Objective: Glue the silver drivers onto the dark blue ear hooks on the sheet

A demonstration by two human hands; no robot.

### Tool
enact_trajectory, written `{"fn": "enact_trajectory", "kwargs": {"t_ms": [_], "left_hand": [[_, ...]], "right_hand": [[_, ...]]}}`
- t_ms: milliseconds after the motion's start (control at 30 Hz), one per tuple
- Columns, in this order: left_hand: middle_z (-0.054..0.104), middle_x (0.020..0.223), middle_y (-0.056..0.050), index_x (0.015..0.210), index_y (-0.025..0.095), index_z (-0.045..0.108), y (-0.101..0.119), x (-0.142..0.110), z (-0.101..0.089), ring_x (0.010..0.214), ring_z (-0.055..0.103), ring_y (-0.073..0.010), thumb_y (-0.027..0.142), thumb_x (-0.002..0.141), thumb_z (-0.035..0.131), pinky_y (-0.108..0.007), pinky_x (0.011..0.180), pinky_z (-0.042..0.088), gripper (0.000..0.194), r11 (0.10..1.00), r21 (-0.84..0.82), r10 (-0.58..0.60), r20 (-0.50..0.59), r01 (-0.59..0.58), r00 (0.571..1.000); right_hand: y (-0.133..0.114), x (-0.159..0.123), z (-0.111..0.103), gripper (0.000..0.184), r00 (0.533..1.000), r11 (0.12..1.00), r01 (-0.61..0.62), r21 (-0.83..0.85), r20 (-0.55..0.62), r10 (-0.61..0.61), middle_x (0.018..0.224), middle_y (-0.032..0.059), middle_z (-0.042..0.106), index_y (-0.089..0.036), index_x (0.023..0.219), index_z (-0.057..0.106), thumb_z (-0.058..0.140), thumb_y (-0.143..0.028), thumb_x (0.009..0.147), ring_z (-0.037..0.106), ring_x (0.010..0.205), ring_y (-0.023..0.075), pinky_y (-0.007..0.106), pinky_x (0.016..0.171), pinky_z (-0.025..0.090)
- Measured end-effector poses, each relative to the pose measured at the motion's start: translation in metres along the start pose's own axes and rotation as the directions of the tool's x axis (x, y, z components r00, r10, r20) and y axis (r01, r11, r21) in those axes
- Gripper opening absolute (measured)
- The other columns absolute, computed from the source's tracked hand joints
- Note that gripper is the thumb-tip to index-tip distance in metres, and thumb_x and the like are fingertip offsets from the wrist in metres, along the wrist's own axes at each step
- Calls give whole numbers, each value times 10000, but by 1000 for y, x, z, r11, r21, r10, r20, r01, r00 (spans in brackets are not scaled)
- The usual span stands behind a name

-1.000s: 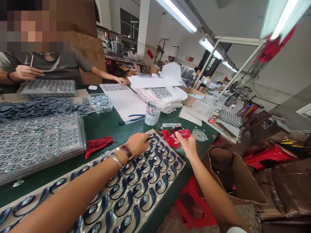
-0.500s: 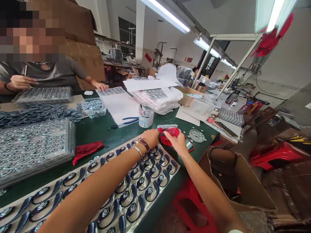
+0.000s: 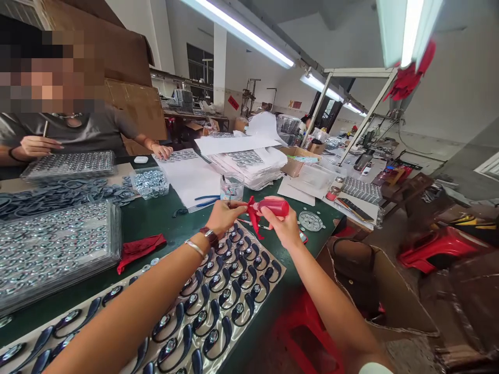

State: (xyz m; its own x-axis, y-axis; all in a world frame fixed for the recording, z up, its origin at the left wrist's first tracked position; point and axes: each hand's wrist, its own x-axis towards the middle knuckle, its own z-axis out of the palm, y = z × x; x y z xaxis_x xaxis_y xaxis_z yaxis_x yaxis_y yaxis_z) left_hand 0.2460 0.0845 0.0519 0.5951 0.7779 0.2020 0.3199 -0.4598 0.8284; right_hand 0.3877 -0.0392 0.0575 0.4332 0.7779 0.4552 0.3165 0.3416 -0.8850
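Both grips pinch: left hand point(image 3: 221, 217), red cloth point(image 3: 255, 222); right hand point(image 3: 287, 228), partly hidden red bottle point(image 3: 276, 207).

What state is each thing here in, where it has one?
Red bottle: held tilted in the right hand
Red cloth near the left hand: crumpled, at the bottle's tip
Board of dark hooked pieces: lying flat
Clear jar: open
Clear tub: open, filled with silver pieces
Cardboard box, right: open
Ceiling lamps: lit
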Motion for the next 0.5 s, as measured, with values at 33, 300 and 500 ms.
{"fn": "enact_trajectory", "kwargs": {"t_ms": [33, 300, 500], "left_hand": [[670, 984, -42, 1072, 128, 635, 3, -8, -14, 812, 657, -149, 395, 960, 598, -310, 713, 576, 291, 1000, -6, 23, -24, -23, 999], [759, 971, -29, 1025, 232, 748, 1, -132, -147, 811, 690, -188, 449, 860, 619, -292, 757, 529, 301, 924, 230, 350, -179, -306, 920], [744, 818, -9, 902, 281, 737, -14, -259, -206, 669, 643, -162, 360, 803, 594, -277, 653, 476, 191, 878, 468, 287, -346, -101, 893]], "right_hand": [[-11, -2, 7, 453, 999, 999, 45, -2, 23, -45, 1038, 66, 753, -220, 1141, 639, 749, -483, 789, 747, 879, 234, 240, 525, 554], [-86, -32, 88, 318, 910, 947, 240, 212, 291, -296, 1080, 29, 719, -261, 1098, 672, 763, -370, 814, 714, 935, 204, 380, 889, 595], [-117, -75, 176, 370, 761, 912, 211, 350, 527, -379, 1054, 14, 718, -266, 1111, 677, 801, -334, 769, 700, 897, 184, 329, 797, 603]]}}
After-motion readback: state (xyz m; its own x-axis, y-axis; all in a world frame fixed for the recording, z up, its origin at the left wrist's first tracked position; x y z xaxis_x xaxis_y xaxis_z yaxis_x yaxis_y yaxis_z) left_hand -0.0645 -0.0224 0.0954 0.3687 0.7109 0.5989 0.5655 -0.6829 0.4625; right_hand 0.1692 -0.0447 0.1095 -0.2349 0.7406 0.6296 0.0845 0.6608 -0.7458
